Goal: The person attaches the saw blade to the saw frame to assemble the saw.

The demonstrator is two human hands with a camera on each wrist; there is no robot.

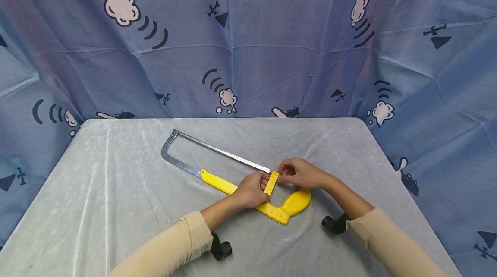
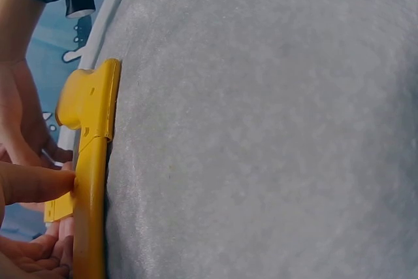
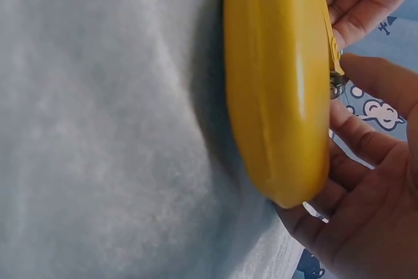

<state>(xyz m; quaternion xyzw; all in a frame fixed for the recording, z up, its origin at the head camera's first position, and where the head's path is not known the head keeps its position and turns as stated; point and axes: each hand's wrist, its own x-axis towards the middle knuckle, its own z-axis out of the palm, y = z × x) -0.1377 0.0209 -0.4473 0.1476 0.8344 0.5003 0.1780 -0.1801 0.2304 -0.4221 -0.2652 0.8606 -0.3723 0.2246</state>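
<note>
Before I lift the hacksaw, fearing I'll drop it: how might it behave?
The hacksaw should probably lift in one piece: its metal frame looks stiff. The bulky handle likely makes that end heavier. Flat and open, the hacksaw seems unlikely to roll.

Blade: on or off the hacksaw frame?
On: the head view shows the blade spanning the frame end to end; tightness, cannot tell.

the left hand (image 2: 36, 184) grips a yellow frame (image 2: 90, 207) beside grey cloth (image 2: 261, 129), the right hand (image 2: 26, 122) near.
</note>
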